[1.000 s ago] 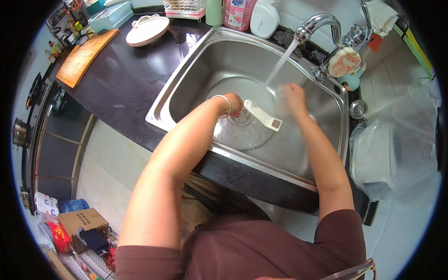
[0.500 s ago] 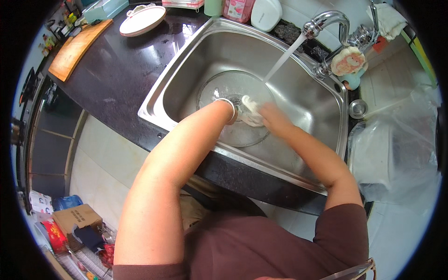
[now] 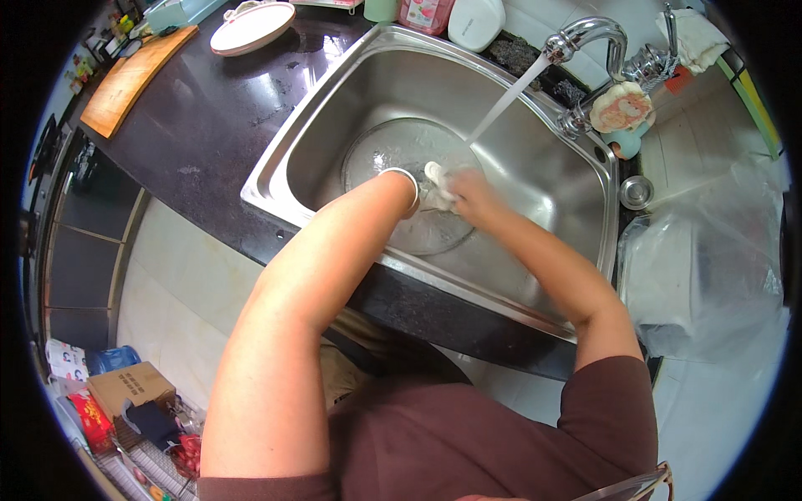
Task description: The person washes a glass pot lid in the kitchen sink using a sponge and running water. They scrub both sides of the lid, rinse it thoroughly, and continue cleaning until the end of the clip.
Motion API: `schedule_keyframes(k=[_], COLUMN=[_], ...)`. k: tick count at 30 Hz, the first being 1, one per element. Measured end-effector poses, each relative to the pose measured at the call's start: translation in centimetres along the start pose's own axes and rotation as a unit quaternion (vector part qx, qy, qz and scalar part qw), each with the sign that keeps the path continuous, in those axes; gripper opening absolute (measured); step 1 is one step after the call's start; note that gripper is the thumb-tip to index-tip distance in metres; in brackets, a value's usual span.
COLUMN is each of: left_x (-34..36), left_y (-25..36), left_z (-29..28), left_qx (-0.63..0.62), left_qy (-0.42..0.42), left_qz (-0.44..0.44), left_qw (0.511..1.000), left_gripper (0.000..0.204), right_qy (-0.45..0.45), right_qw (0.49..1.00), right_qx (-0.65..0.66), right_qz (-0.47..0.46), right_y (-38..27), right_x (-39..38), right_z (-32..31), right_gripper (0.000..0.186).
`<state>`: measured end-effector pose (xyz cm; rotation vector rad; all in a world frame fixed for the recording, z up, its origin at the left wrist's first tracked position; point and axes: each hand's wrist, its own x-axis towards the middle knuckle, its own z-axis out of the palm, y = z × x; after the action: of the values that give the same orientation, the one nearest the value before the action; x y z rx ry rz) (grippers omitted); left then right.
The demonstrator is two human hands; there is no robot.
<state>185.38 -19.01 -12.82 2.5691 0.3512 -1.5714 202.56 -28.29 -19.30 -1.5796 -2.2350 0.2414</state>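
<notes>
Both my hands are low in the steel sink. My right hand, smeared by motion, is closed on a wet, whitish cloth. My left hand is beside the cloth's left end, almost wholly hidden beyond its wrist, which wears a white bangle; its fingers do not show. Water streams from the chrome faucet into the basin, just beyond my right hand. Beneath the cloth, a large round outline rings the wet sink floor.
A lidded white dish and a wooden board rest on the dark counter at left. Bottles and a white container line the sink's back. Right of it are a small metal cup and a clear plastic bag.
My right hand has shifted slightly left and up, closer to my left wrist, with the cloth bunched between. The whole view has slid slightly. Water keeps running.
</notes>
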Motion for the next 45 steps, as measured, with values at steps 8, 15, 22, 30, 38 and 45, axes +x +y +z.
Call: schedule_keyframes(k=[8, 15, 22, 30, 38, 45], left_x=[2.7, 4.0, 3.2, 5.9, 5.4, 5.7], left_y=[0.1, -1.0, -2.8, -2.5, -2.4, -3.0], left_z=[1.1, 2.3, 0.3, -1.8, -1.3, -1.4], left_qx=[-0.051, -0.185, -0.364, -0.583, -0.567, -0.557], left_qy=[0.069, 0.177, 0.378, 0.298, 0.33, 0.313], left_qz=[-0.023, -0.044, -0.087, 0.013, -0.011, -0.019], left_qw=[0.996, 0.966, 0.847, 0.755, 0.755, 0.769], left_gripper=[0.038, 0.03, 0.035, 0.023, 0.025, 0.019], right_qy=[-0.221, 0.035, -0.039, -0.037, -0.04, 0.052], right_qw=[0.903, 0.989, 0.955, 0.932, 0.909, 0.957], right_qx=[-0.339, -0.018, 0.211, 0.298, 0.317, 0.151], right_qz=[0.142, 0.14, 0.205, 0.204, 0.267, 0.243], right_y=[1.1, 1.9, 3.2, 6.3, 3.4, 6.8], right_x=[-0.2, -0.5, -0.4, -1.2, -0.4, -1.3], right_z=[-5.2, -4.9, -2.8, -0.2, -0.7, 1.7], right_gripper=[0.016, 0.017, 0.023, 0.026, 0.021, 0.026])
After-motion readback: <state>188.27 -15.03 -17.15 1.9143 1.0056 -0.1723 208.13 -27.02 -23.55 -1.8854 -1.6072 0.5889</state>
